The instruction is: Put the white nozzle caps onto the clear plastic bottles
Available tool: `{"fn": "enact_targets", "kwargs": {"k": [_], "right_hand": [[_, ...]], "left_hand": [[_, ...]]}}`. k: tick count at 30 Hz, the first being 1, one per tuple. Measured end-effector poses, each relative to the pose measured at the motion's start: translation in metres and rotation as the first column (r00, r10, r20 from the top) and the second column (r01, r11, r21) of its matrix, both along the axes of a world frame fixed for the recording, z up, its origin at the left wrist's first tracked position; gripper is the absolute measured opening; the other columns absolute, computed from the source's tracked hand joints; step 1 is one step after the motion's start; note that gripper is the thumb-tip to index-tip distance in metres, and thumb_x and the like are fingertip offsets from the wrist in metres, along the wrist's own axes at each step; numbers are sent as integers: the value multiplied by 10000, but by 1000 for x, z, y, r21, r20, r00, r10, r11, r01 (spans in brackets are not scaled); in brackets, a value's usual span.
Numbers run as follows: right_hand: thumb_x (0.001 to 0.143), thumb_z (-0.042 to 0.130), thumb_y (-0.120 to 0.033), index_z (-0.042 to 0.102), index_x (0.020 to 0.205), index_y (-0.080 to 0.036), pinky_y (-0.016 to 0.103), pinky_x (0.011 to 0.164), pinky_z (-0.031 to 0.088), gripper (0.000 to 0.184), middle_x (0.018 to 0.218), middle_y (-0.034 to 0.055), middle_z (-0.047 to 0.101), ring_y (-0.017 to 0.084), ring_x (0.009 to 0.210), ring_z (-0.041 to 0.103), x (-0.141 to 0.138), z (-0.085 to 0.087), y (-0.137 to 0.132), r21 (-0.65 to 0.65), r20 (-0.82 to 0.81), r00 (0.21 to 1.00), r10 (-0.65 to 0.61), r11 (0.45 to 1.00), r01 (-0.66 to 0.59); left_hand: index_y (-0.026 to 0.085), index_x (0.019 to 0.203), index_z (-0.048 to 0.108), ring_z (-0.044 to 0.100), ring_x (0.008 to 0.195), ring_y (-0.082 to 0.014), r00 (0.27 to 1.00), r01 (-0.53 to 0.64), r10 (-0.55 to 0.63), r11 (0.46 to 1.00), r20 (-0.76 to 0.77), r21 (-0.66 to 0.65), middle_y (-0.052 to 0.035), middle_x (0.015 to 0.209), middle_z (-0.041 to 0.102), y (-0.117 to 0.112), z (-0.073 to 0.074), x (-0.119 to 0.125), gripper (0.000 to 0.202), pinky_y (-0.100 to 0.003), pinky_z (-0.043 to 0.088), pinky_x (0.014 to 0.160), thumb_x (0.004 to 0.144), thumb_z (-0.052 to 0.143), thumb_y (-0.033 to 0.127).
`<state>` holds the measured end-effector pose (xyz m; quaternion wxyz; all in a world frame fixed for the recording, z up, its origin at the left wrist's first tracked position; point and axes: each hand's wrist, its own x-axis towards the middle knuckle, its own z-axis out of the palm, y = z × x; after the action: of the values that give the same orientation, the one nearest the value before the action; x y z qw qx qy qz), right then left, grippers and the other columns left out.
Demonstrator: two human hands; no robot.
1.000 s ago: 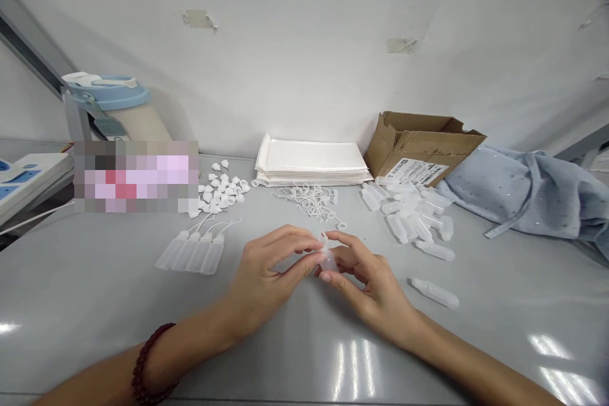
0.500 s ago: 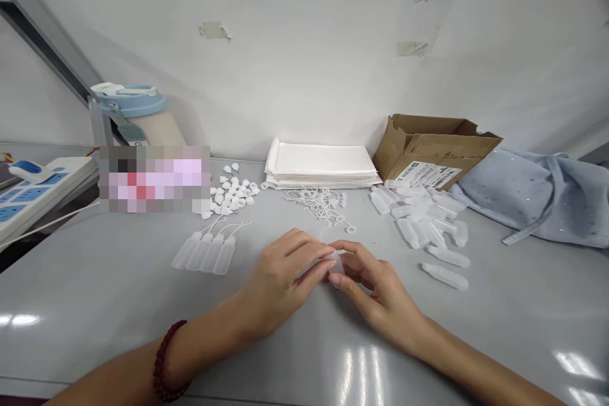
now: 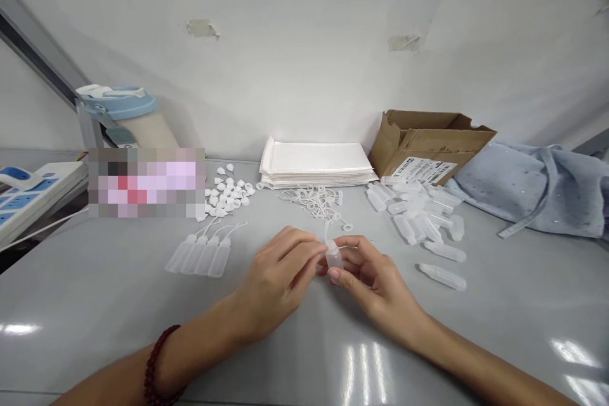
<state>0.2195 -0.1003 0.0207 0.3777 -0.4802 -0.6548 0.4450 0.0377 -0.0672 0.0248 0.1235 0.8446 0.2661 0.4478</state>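
Note:
Upright at the middle of the table, a small translucent plastic squeeze bottle [image 3: 335,259] is gripped by my right hand [image 3: 375,279], thumb in front and fingers behind. A thin white strap [image 3: 327,229] rises from its neck. My left hand [image 3: 285,273] has its fingers pinched together at the left side of that neck; the exact contact of the fingertips is partly hidden. Left of my hands, several bottles with straps [image 3: 203,255] lie in a row. Behind my hands lies a pile of white ringed straps [image 3: 316,202]. More bottles without straps [image 3: 419,219] are heaped to the right.
White caps [image 3: 228,195] lie scattered at the back left, near a blurred pinkish patch [image 3: 152,184]. Against the wall stand a stack of white padded envelopes [image 3: 318,162] and an opened cardboard box [image 3: 428,146]. A blue cloth [image 3: 537,190], a tumbler [image 3: 147,127] and a power strip [image 3: 38,187] flank them.
My left fingers have shifted slightly down and left off the bottle's top, so its neck and the standing strap now show. My right hand keeps its hold. The view has shifted slightly.

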Motion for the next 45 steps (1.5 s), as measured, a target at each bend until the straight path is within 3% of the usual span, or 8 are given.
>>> {"fn": "enact_targets", "kwargs": {"k": [4, 10, 14, 18, 23, 29, 36, 45], "right_hand": [[872, 566, -285, 481, 1081, -217, 287, 619, 502, 236, 770, 0, 647, 152, 691, 636, -1, 1, 2, -8, -24, 999, -21, 1000, 21], [802, 661, -326, 495, 1026, -205, 272, 599, 508, 304, 868, 17, 642, 123, 637, 626, 0, -2, 5, -123, -101, 990, -98, 989, 85], [775, 702, -329, 474, 1008, -216, 256, 593, 500, 345, 862, 0, 625, 128, 658, 647, 0, -4, 5, -232, -182, 976, -116, 970, 72], [786, 692, -334, 437, 997, -231, 258, 591, 496, 347, 844, -17, 622, 128, 648, 646, -3, -5, 4, -252, -237, 965, -108, 967, 47], [779, 701, -368, 413, 1012, -227, 285, 629, 509, 397, 835, 3, 657, 157, 685, 676, -5, -5, 4, -274, -255, 966, -55, 962, -18], [848, 591, -459, 428, 1071, -231, 351, 752, 537, 358, 1107, 97, 630, 207, 918, 683, -2, -5, 1, -171, -161, 986, -44, 985, 16], [856, 556, -510, 440, 1076, -231, 390, 761, 551, 374, 1110, 116, 638, 236, 956, 669, 1, -7, 2, -120, -120, 990, -71, 991, 57], [885, 558, -430, 462, 1077, -240, 349, 710, 567, 286, 1048, 90, 663, 220, 905, 688, 2, -11, 4, -57, -143, 986, -89, 995, 81]], "left_hand": [[157, 1101, 527, 554, 809, -155, 1000, -3, 4, 999, -13, 39, -65, 901, 618, -2, 0, 1, 292, -302, 513, 702, 854, 493, 4], [150, 1252, 425, 550, 942, -240, 952, -10, -14, 997, -307, -77, -118, 1080, 591, -5, 2, 0, 450, -386, 526, 754, 824, 562, 149], [173, 1213, 422, 549, 965, -243, 945, -75, 43, 993, -324, -86, -102, 1077, 586, -4, -4, 2, 454, -381, 527, 765, 824, 637, 261], [183, 1177, 439, 541, 952, -235, 948, -78, 51, 994, -315, -73, -90, 1062, 578, -3, -8, 4, 431, -361, 519, 742, 805, 647, 246], [171, 1056, 501, 514, 907, -218, 946, -39, -2, 992, -325, -120, -68, 1003, 590, 3, 1, 4, 352, -346, 488, 748, 748, 665, 220], [140, 1082, 524, 449, 1016, -238, 882, -62, -13, 988, -471, -143, -79, 1053, 574, 21, 21, -37, 450, -366, 433, 870, 732, 719, 344], [214, 1139, 544, 410, 1078, -251, 776, -219, -27, 925, -630, -310, -58, 1106, 545, 23, 34, -103, 496, -373, 398, 916, 737, 704, 458], [212, 1069, 599, 415, 1049, -261, 744, -266, -31, 902, -668, -339, -69, 1077, 543, 25, 31, -119, 459, -367, 397, 886, 711, 708, 478]]}}
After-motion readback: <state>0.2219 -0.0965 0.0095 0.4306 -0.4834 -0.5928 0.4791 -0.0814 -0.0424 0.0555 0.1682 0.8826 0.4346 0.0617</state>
